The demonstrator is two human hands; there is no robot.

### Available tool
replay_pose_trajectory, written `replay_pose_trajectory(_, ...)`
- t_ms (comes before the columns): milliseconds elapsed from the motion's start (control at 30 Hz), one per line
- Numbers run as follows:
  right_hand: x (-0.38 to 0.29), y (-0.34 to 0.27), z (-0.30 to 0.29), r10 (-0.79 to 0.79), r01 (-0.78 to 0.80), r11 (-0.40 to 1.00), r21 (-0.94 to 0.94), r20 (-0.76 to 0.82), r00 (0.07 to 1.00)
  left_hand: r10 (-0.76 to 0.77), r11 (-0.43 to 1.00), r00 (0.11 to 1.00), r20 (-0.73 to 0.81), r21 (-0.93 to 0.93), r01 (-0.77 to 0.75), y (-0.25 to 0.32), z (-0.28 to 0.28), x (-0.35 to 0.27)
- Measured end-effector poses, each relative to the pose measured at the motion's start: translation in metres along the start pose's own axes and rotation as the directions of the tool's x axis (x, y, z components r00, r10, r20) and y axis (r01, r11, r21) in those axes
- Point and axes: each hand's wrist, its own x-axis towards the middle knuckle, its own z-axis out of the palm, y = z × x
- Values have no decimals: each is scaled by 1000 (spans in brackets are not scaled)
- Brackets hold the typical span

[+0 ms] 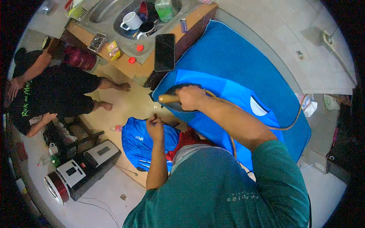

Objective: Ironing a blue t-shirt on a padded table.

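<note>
My right hand (190, 97) is closed around the tan handle of a dark clothes iron (174, 90), which rests over a bright blue shirt (236, 94) near its edge. The shirt, with a white patch by its neckline, lies on a darker blue padded ironing surface (228, 48). The iron's cord (293, 122) runs under my forearm and across the cloth. My left hand (155, 125) is raised, pinching a small dark object (155, 115), probably a cigarette, between its fingers. Below it is a bundle of blue fabric (134, 142) with a white logo.
A black phone (164, 52) lies on the wooden counter edge by a sink (119, 31) holding mugs. A yellow pack (114, 50), red caps and a lighter (183, 25) are near it. Another person (57, 88) in dark clothes is at left, beyond a black and white speaker unit (94, 159).
</note>
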Motion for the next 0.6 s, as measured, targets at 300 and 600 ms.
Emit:
replay_pose_trajectory(300, 14, 12, 0, 147, -131, 983, 131, -120, 982, -238, 971, 955, -175, -69, 229, -39, -85, -14)
replay_pose_trajectory(600, -41, -12, 15, 70, -55, 986, 156, -96, 993, 114, 986, 988, 106, -131, -100, 35, 5, 32)
